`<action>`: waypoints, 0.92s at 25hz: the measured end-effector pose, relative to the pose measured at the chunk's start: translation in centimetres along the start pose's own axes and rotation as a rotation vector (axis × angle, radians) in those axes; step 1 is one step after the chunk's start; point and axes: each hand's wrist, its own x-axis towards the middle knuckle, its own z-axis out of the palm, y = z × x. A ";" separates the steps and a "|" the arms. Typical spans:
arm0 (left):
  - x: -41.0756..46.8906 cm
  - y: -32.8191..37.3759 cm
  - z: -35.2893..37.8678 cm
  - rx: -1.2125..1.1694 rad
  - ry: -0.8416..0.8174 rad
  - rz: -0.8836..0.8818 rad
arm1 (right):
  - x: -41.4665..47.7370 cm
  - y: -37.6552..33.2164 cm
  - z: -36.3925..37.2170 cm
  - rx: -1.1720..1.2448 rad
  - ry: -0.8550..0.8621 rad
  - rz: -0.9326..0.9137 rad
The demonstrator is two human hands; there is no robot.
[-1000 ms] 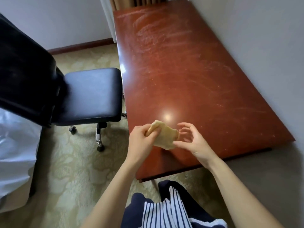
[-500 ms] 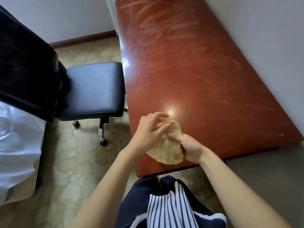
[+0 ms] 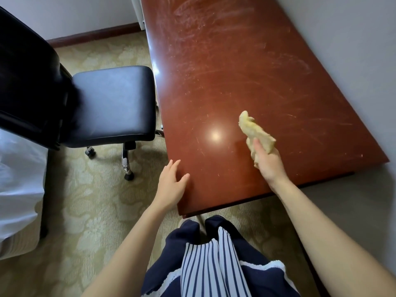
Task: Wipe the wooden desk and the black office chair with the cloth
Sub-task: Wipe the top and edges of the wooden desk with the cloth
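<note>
The right hand [image 3: 269,165] curls round 1 cloth [image 3: 254,130] over 1 desk [image 3: 235,71]. The left hand [image 3: 171,186] lies spread at its edge, 1 chair [image 3: 111,103] alongside

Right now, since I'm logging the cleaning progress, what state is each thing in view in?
Reddish-brown wooden desk: top streaked with pale smears.
Crumpled yellow cloth: bunched, held over the desk; contact with the wood unclear.
Right hand: curled round the cloth.
Left hand: fingers relaxed, holding nothing, at the desk's near left edge.
Black padded office chair: upright on the patterned beige carpet, beside the desk, touched by neither hand.
</note>
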 end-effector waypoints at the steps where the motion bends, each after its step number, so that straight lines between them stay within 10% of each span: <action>1: -0.3 -0.4 0.1 -0.019 -0.028 -0.017 | 0.3 0.7 0.5 -0.326 0.045 -0.169; 6: -1.2 -2.0 0.4 -0.058 -0.126 -0.054 | -1.5 4.5 4.7 -1.064 -0.073 -0.497; 11: -1.0 -2.8 0.0 -0.120 -0.187 -0.100 | -3.0 6.1 8.3 -1.137 -0.268 -0.364; 19: -0.1 -3.4 -0.5 -0.128 -0.183 -0.100 | -4.5 7.3 3.6 -1.233 -0.601 -0.983; 23: 0.1 -3.3 -0.4 -0.089 -0.158 -0.075 | -1.0 7.2 -1.4 -1.359 -0.473 -0.702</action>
